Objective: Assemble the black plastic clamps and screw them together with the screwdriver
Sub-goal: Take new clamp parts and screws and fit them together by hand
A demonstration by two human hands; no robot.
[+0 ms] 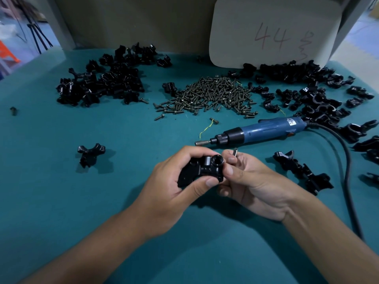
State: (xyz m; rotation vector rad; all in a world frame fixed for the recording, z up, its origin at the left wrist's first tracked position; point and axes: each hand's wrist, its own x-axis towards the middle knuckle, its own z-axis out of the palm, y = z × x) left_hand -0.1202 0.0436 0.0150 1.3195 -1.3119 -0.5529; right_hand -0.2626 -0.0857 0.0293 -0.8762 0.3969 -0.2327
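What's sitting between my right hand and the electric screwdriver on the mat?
Nothing visible. The screwdriver lies just beyond the right hand on bare green mat; that hand holds a screw.

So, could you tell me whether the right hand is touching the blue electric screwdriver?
Apart: the head view shows teal mat between the right hand and the blue electric screwdriver.

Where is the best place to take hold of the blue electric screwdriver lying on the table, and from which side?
Grip the electric screwdriver round its thick blue barrel, coming from above with the right hand, which is nearer. It lies flat, bit end pointing left, cord trailing off right, so the mid-body is free and probably balances best. The hand would first have to put down its screw.
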